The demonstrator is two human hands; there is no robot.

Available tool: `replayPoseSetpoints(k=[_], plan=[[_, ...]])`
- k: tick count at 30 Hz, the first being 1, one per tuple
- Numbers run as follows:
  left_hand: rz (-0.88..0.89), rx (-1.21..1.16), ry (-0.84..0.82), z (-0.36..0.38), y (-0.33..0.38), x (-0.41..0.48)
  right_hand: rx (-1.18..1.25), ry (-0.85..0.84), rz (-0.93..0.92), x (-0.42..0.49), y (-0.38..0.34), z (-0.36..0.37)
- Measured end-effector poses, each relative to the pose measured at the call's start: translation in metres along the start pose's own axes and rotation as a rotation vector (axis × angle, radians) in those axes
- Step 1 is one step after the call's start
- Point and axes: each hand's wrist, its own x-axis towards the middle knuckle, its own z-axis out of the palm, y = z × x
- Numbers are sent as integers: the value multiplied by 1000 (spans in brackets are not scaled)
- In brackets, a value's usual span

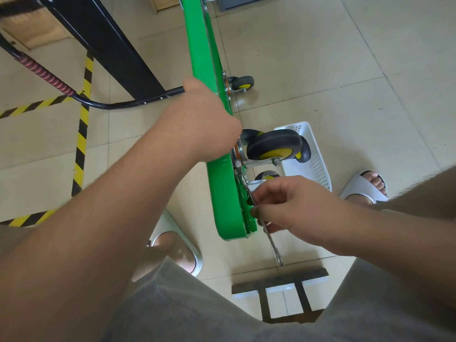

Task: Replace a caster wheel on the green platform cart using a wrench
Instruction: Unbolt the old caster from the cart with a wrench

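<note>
The green platform cart [202,53] stands on its edge, its underside facing right. My left hand [204,119] grips the cart's upper rim, fingers hidden behind the deck. A caster wheel [274,146], black with a yellow hub, sticks out from the underside just right of that hand. Below it my right hand [291,206] pinches a silver wrench [272,245] against the cart's underside near the lower corner; the wrench's head is hidden by my fingers. A second caster [243,83] shows farther up the deck.
A white perforated basket [318,164] sits on the tiled floor right of the cart, holding another wheel [304,151]. The cart's black handle [118,103] lies left. A dark metal frame [281,282] sits below the wrench. My sandalled feet [177,250] flank the cart.
</note>
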Motion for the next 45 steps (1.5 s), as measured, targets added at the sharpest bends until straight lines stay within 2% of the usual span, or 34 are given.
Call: replayPoseSetpoints(k=[7, 12, 21, 28, 35, 45], plan=[[18, 35, 1, 0, 1, 1, 226, 23, 48, -24, -11, 2], [12, 20, -12, 0, 2, -1, 288, 10, 34, -28, -18, 2], [15, 70, -18, -1, 3, -2, 272, -39, 21, -15, -22, 4], [8, 46, -18, -1, 2, -2, 140, 70, 16, 9, -10, 1], [4, 45, -8, -1, 1, -1, 113, 67, -17, 14, -8, 1], [-2, 37, -1, -1, 2, 0, 122, 39, 88, -6, -2, 2]])
